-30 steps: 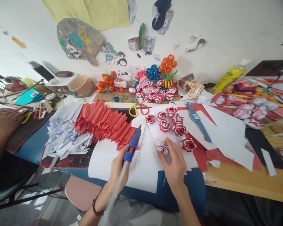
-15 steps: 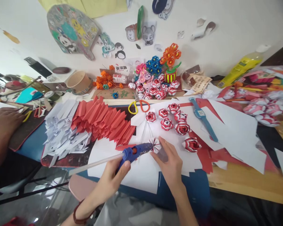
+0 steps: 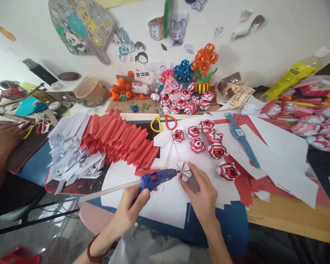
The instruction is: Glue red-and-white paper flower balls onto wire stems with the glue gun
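Observation:
My left hand [image 3: 134, 205] is wrapped round a blue glue gun [image 3: 157, 180], with a long clear glue stick [image 3: 112, 190] poking out of its back. The nozzle points right, at the striped underside of a red and white paper flower [image 3: 183, 171]. Whether the tip touches the paper I cannot tell. Thumb and fingers of my right hand [image 3: 200, 190] pinch that flower by its right edge. Thin wires [image 3: 172, 156] lie on the white paper [image 3: 143, 205] just behind it. Several finished-looking paper roses [image 3: 197, 145] sit farther back and to the right.
Left lie heaps of folded white strips [image 3: 71, 150] and red strips [image 3: 121, 139]. Scissors [image 3: 164, 123] and a blue watch [image 3: 242, 137] lie behind and to the right. Another person's hand [image 3: 9, 137] is at far left. Craft flowers [image 3: 205, 58] and a yellow bottle [image 3: 293, 79] stand along the wall.
The glue gun's nozzle has drawn back slightly left from the flower, showing more of its striped underside. The camera view has shifted a little. Both hands keep their hold.

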A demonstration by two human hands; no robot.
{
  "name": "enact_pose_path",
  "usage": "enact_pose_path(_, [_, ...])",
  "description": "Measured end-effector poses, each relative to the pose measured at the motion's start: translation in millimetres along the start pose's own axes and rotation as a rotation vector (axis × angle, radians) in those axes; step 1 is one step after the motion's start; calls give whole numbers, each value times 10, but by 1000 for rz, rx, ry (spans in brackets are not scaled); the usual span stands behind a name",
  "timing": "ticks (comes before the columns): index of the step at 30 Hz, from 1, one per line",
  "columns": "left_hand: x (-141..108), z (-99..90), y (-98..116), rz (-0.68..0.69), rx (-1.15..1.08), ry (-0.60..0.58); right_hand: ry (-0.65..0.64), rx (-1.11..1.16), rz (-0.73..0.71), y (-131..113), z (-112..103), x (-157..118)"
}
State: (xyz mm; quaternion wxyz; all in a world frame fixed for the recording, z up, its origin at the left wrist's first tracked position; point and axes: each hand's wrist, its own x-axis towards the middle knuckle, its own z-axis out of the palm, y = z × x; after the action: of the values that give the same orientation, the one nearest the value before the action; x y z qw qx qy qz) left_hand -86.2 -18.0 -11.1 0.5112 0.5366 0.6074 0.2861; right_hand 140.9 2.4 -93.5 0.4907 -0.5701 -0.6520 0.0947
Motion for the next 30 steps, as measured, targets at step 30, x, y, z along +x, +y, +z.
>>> enact_pose_path(30, [24, 79, -58, 62, -42, -6, -11, 1, 0, -7, -3, -12])
